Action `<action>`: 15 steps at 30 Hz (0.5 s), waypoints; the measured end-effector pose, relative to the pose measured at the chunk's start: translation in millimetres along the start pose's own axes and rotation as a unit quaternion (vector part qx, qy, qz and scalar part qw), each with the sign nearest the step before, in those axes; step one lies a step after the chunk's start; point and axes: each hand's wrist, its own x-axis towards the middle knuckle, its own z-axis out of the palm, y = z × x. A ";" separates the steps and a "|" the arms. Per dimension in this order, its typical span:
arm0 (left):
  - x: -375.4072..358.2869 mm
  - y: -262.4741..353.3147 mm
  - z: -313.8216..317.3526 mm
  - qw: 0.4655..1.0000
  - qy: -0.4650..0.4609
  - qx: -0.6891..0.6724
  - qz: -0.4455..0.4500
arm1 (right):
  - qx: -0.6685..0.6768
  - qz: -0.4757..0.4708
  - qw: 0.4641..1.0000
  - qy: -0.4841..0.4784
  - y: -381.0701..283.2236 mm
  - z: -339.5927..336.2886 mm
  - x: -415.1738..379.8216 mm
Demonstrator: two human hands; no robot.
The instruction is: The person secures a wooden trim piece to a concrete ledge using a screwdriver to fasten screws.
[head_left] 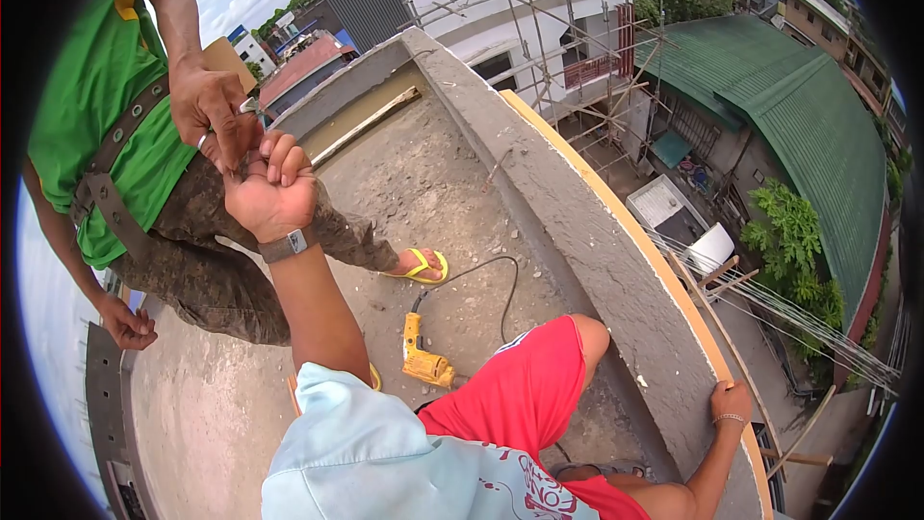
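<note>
My left hand [274, 195], with a watch on its wrist, is raised palm up with its fingers curled. It meets the hand [214, 111] of a co-worker in a green shirt; a small item between the fingers is too hidden to name. On the right, my right hand [731, 403] wears a bracelet and has its fingers wrapped round the orange board [664, 260] along the outer side of the rough concrete parapet [597, 255]. A yellow power drill [423, 358] with a dark cord lies on the concrete floor between the co-worker's foot and my red shorts.
The co-worker [115, 154] stands at the left in yellow flip-flops. A wooden strip [366, 128] lies by the far parapet. Beyond the right edge is a drop to a yard, with cables, bamboo scaffolding [568, 29] and a green roof [789, 106]. Loose grit covers the floor.
</note>
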 end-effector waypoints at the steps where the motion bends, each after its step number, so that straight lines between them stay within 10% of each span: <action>1: -5.4 -1.2 2.4 1.000 -0.007 -0.015 0.011 | -0.001 -0.003 1.000 -0.001 -0.4 -1.1 -0.4; 15: -11.1 -8.4 -31.3 1.000 -0.014 0.013 -0.009 | -0.006 -0.014 1.000 -0.009 -9.4 -13.9 -7.1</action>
